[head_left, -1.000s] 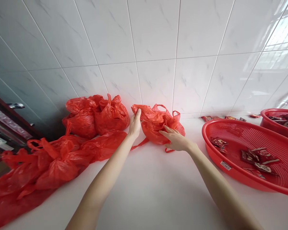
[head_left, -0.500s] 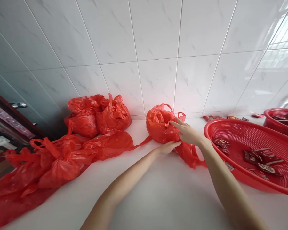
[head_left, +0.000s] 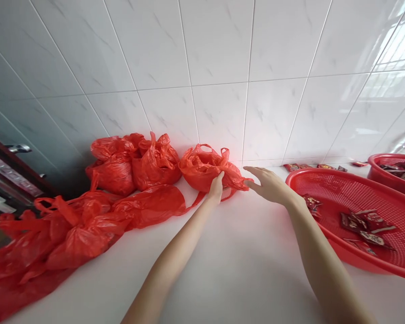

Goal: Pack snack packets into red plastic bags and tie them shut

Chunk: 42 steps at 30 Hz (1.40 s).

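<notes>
A red plastic bag [head_left: 197,173], open at the top with its loop handles up, sits on the white counter against the wall. My left hand [head_left: 216,186] grips its near side, thumb on the outside and the other fingers partly hidden. To the right of the bag, my right hand [head_left: 272,184] is open, its fingers stretched out and thumb apart. The thumb is close to the bag's loose right end; whether they touch I cannot tell. The bag's contents are hidden by its folds.
Filled red bags [head_left: 155,162] stand at the left by the wall, with a heap of flat red bags [head_left: 84,225] in front. At right, a red perforated basket [head_left: 324,180] holds small dark packets; another basket [head_left: 374,164] is behind. Several packets [head_left: 292,167] lie along the wall.
The bag has moved left, up against the filled bags, and its loose right part now lies higher. My left hand went left with it; my right hand came off the bag and opened.
</notes>
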Each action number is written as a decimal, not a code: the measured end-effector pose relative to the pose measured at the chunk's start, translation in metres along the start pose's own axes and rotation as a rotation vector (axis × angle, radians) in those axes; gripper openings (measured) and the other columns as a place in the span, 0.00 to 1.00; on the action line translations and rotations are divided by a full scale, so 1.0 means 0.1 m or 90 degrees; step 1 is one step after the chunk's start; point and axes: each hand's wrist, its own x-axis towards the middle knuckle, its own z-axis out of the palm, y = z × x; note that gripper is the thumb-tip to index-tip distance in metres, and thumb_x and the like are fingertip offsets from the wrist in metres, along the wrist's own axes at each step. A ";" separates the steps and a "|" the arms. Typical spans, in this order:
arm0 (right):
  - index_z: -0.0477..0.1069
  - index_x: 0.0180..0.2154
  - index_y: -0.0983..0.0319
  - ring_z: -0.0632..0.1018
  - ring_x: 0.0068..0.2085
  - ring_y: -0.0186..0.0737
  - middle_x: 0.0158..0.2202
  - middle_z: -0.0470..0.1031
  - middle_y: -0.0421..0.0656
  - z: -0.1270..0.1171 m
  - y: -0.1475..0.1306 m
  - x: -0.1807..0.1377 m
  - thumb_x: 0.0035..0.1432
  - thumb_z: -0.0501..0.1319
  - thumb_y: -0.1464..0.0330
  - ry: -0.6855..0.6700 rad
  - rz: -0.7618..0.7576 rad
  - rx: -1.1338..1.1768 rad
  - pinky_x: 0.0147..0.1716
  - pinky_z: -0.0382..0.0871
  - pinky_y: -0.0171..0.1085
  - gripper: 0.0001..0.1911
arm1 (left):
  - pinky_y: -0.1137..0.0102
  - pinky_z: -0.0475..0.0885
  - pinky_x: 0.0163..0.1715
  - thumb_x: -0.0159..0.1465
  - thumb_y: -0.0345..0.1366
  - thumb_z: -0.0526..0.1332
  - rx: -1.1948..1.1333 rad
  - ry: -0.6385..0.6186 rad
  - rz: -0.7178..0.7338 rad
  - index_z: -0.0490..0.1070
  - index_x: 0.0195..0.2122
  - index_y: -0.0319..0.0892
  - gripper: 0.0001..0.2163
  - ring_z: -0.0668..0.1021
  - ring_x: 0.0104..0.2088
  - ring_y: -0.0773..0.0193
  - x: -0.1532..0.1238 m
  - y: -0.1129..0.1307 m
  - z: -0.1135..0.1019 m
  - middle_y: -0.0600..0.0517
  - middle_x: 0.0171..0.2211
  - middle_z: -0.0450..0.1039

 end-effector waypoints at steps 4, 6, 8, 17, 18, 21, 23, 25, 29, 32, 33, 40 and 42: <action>0.69 0.59 0.59 0.80 0.48 0.50 0.51 0.79 0.50 0.05 -0.04 0.03 0.66 0.55 0.59 0.041 -0.002 0.120 0.43 0.73 0.43 0.23 | 0.61 0.72 0.54 0.64 0.48 0.61 -0.062 -0.107 0.095 0.76 0.43 0.43 0.15 0.77 0.54 0.52 -0.24 0.25 0.06 0.47 0.48 0.80; 0.73 0.54 0.60 0.81 0.39 0.45 0.42 0.82 0.46 0.07 -0.04 0.04 0.63 0.56 0.62 0.082 0.012 0.189 0.37 0.72 0.39 0.20 | 0.61 0.71 0.55 0.62 0.48 0.64 -0.088 -0.168 0.144 0.77 0.40 0.42 0.15 0.77 0.54 0.51 -0.35 0.34 0.07 0.47 0.45 0.80; 0.76 0.45 0.61 0.79 0.34 0.42 0.34 0.81 0.44 0.07 -0.03 0.05 0.61 0.56 0.64 0.130 0.014 0.254 0.34 0.71 0.38 0.15 | 0.61 0.71 0.54 0.58 0.46 0.68 -0.090 -0.201 0.166 0.76 0.43 0.43 0.15 0.77 0.54 0.51 -0.43 0.41 0.06 0.49 0.44 0.80; 0.74 0.34 0.62 0.71 0.23 0.35 0.22 0.73 0.39 -0.02 -0.03 0.00 0.59 0.61 0.57 0.232 0.035 0.417 0.23 0.63 0.34 0.15 | 0.60 0.75 0.44 0.51 0.43 0.73 0.018 -0.165 0.172 0.78 0.31 0.43 0.11 0.81 0.38 0.55 -0.52 0.57 -0.07 0.50 0.33 0.80; 0.75 0.36 0.62 0.70 0.22 0.34 0.21 0.71 0.38 -0.03 -0.04 -0.01 0.57 0.63 0.55 0.195 0.030 0.434 0.21 0.62 0.33 0.16 | 0.60 0.75 0.43 0.52 0.43 0.73 0.018 -0.154 0.173 0.78 0.31 0.43 0.11 0.81 0.37 0.55 -0.52 0.59 -0.08 0.50 0.33 0.80; 0.76 0.36 0.62 0.69 0.22 0.34 0.21 0.71 0.37 -0.05 -0.06 -0.04 0.53 0.67 0.55 0.058 -0.013 0.437 0.22 0.61 0.33 0.17 | 0.61 0.75 0.39 0.54 0.45 0.72 0.031 -0.142 0.168 0.77 0.30 0.43 0.11 0.80 0.35 0.56 -0.53 0.62 -0.12 0.50 0.31 0.79; 0.77 0.31 0.62 0.70 0.25 0.35 0.23 0.73 0.38 -0.06 -0.06 -0.05 0.57 0.64 0.57 0.053 -0.043 0.423 0.25 0.64 0.34 0.14 | 0.62 0.75 0.38 0.55 0.46 0.72 0.059 -0.155 0.146 0.77 0.29 0.42 0.13 0.80 0.33 0.57 -0.52 0.65 -0.17 0.50 0.30 0.78; 0.76 0.28 0.62 0.72 0.27 0.36 0.25 0.74 0.40 -0.07 -0.06 -0.04 0.59 0.61 0.59 0.119 -0.048 0.426 0.28 0.66 0.35 0.14 | 0.63 0.74 0.39 0.54 0.46 0.72 0.086 -0.184 0.118 0.76 0.28 0.42 0.13 0.80 0.34 0.57 -0.52 0.68 -0.24 0.50 0.30 0.78; 0.74 0.30 0.62 0.73 0.29 0.36 0.26 0.74 0.39 -0.12 -0.02 -0.06 0.58 0.61 0.62 0.278 0.020 0.484 0.28 0.66 0.34 0.10 | 0.63 0.74 0.41 0.50 0.42 0.75 0.108 -0.190 0.093 0.77 0.29 0.42 0.12 0.81 0.37 0.57 -0.51 0.76 -0.40 0.50 0.33 0.79; 0.72 0.30 0.61 0.71 0.25 0.34 0.23 0.71 0.37 -0.16 0.00 -0.08 0.57 0.63 0.62 0.355 0.077 0.565 0.25 0.64 0.33 0.09 | 0.64 0.74 0.43 0.45 0.40 0.76 0.109 -0.108 0.110 0.77 0.26 0.42 0.12 0.80 0.39 0.58 -0.49 0.84 -0.47 0.52 0.32 0.79; 0.71 0.30 0.60 0.71 0.24 0.34 0.22 0.70 0.37 -0.17 0.00 -0.08 0.56 0.64 0.62 0.363 0.091 0.600 0.24 0.63 0.32 0.09 | 0.65 0.73 0.42 0.45 0.40 0.76 0.106 -0.095 0.110 0.76 0.25 0.42 0.12 0.80 0.38 0.58 -0.48 0.87 -0.49 0.53 0.30 0.78; 0.70 0.25 0.61 0.68 0.21 0.30 0.20 0.69 0.36 -0.19 0.02 -0.05 0.48 0.70 0.61 0.401 0.144 0.786 0.20 0.63 0.29 0.13 | 0.72 0.70 0.31 0.39 0.31 0.70 0.099 -0.057 0.112 0.77 0.31 0.43 0.15 0.76 0.31 0.65 -0.43 0.99 -0.61 0.56 0.27 0.74; 0.71 0.25 0.61 0.69 0.22 0.30 0.21 0.70 0.36 -0.19 0.04 -0.03 0.47 0.71 0.61 0.410 0.160 0.815 0.21 0.63 0.29 0.14 | 0.74 0.68 0.28 0.39 0.29 0.67 0.102 -0.019 0.129 0.76 0.31 0.43 0.15 0.75 0.29 0.66 -0.39 0.97 -0.65 0.57 0.28 0.74</action>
